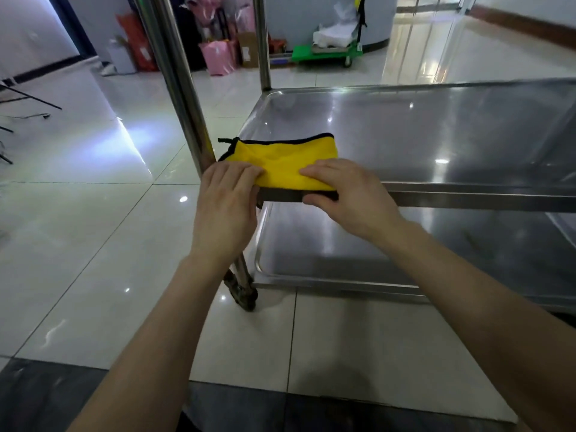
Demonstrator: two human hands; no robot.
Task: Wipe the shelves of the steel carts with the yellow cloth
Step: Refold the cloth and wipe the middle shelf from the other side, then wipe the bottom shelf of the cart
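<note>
A folded yellow cloth (282, 159) with black trim lies on the near left corner of the steel cart's middle shelf (436, 141). My left hand (226, 207) rests flat on the cloth's left end, beside the cart's upright post (177, 82). On the cloth's right end sits my right hand (349, 194), fingers on top and thumb under the shelf's front edge, pinching cloth and rim. Below is the lower shelf (343, 254).
The cart's caster (243, 291) stands on a glossy tiled floor. A second post (261, 42) rises at the shelf's far left corner. Far back are pink bags (218, 57), boxes and a green platform trolley (327, 53).
</note>
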